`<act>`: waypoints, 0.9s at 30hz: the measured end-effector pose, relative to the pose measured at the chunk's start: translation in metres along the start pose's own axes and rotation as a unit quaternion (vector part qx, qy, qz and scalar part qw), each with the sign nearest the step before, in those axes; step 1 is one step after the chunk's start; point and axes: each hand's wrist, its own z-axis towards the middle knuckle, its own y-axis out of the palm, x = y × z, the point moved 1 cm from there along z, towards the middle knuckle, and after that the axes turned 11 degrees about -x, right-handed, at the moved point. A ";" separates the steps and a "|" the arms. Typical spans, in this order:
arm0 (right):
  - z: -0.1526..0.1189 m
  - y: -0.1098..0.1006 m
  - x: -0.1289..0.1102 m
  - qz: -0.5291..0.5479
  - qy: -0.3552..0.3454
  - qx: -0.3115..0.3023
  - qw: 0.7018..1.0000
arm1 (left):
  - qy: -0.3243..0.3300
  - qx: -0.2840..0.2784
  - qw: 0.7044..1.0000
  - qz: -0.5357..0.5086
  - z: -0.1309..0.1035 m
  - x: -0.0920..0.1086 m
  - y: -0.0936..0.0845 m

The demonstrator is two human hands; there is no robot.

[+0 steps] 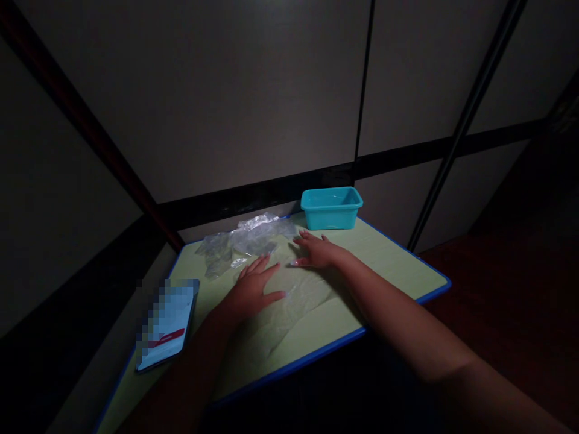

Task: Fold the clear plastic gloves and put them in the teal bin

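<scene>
Clear plastic sheeting lies spread over the middle of the table; a thin flat plastic sheet (301, 301) is under and between my hands. My left hand (256, 286) rests on it with fingers spread and holds nothing. Farther right, my right hand (314, 250) lies low over the sheet, fingers stretched out and apart, also holding nothing. Beyond my left fingertips is a crumpled clear plastic bag (256, 235), shiny along its folds. Whether the bag and the flat sheet are one piece, I cannot tell.
A turquoise plastic bin (332, 217) stands at the table's back edge, past my right hand. At the left edge lies a tablet (174, 316) with a lit, partly blurred screen. The pale table (398, 271) has a blue rim and stands against dark panelled doors (253, 108).
</scene>
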 end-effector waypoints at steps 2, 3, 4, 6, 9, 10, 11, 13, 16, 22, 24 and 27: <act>-0.004 -0.004 -0.011 0.049 -0.085 0.060 0.993 | -0.006 0.107 0.994 -0.013 0.003 -0.005 0.000; -0.006 -0.006 -0.017 0.081 -0.135 0.086 0.984 | -0.008 0.156 0.987 -0.028 0.005 -0.008 0.000; -0.010 -0.008 -0.024 0.120 -0.183 0.097 0.971 | -0.010 0.199 0.979 -0.045 0.006 -0.010 -0.001; -0.020 -0.012 -0.035 0.189 -0.269 0.045 0.944 | -0.016 0.265 0.961 -0.083 0.009 -0.014 -0.002; -0.039 -0.017 -0.050 0.218 -0.366 -0.116 0.897 | -0.027 0.314 0.940 -0.129 0.011 -0.017 -0.003; -0.046 -0.017 -0.054 0.201 -0.392 -0.184 0.879 | -0.027 0.318 0.937 -0.141 0.012 -0.017 -0.003; -0.052 -0.016 -0.057 0.174 -0.416 -0.251 0.857 | -0.029 0.319 0.935 -0.151 0.012 -0.017 -0.003; -0.060 -0.013 -0.063 0.117 -0.443 -0.329 0.826 | -0.031 0.316 0.934 -0.161 0.013 -0.015 -0.003; -0.066 -0.004 -0.068 0.055 -0.437 -0.346 0.828 | -0.023 0.310 0.936 -0.164 0.014 -0.012 -0.001; -0.073 0.004 -0.075 0.012 -0.406 -0.366 0.837 | -0.014 0.308 0.937 -0.167 0.016 -0.010 0.002; -0.074 0.003 -0.076 0.010 -0.404 -0.362 0.840 | -0.013 0.309 0.936 -0.165 0.016 -0.011 0.003; -0.075 0.003 -0.076 0.012 -0.406 -0.360 0.840 | -0.011 0.309 0.936 -0.166 0.016 -0.012 0.003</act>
